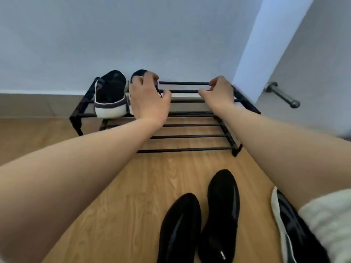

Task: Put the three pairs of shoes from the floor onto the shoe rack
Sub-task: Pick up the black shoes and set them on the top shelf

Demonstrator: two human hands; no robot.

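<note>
A black metal shoe rack [190, 136] with two tiers of bars stands against the wall. One black sneaker with a white sole [111, 95] sits on the left of its top tier. Its mate [139, 73] lies just to the right, mostly hidden under my left hand [147, 99], which grips it from above; a lace shows by the thumb. My right hand [218, 92] hovers over the right of the top tier, fingers loosely curled and holding nothing. Two plain black shoes [180, 228] [223, 211] lie on the floor near me. A black-and-white trainer [290, 230] lies at the lower right, partly covered.
The floor is light wood planks [123, 196]. A pale wall runs behind the rack. A white door with a metal handle [282, 94] stands close to the rack's right end. White knitted clothing [326, 221] covers part of the trainer.
</note>
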